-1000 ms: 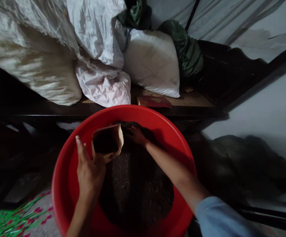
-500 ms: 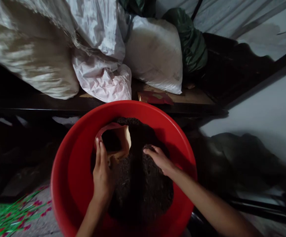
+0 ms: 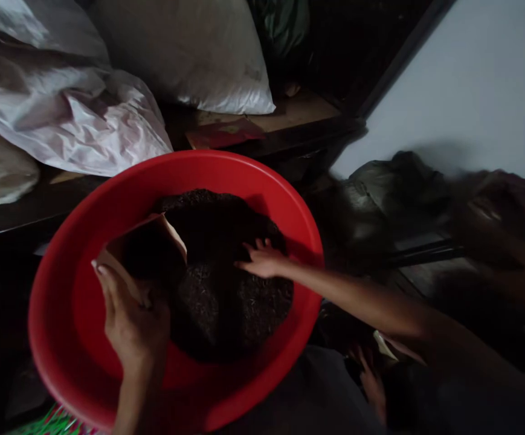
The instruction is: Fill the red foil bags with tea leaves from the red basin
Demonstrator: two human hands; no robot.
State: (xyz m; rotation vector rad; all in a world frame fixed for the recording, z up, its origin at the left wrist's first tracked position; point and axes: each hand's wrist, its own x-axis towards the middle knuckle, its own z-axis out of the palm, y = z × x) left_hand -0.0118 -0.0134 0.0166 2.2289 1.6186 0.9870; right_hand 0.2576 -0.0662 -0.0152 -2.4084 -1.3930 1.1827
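A big red plastic basin (image 3: 85, 199) holds a mound of dark loose material (image 3: 226, 284), like soil or dried tea. My left hand (image 3: 133, 320) grips a brown paper bag (image 3: 147, 251) by its near edge and holds its mouth open against the mound. My right hand (image 3: 262, 260) lies on top of the dark mound with its fingers spread, palm down, a short way right of the bag's mouth. The inside of the bag is too dark to see.
White woven sacks (image 3: 190, 54) and a crumpled pinkish-white sack (image 3: 76, 127) lie on a dark wooden ledge (image 3: 289, 121) behind the basin. A pale wall (image 3: 470, 84) rises at the right above dark bundles (image 3: 393, 187) on the floor.
The view has swung right and down, so the basin sits further left. My right hand has stayed on the mound; my left hand still holds the bag, now tilted lower.
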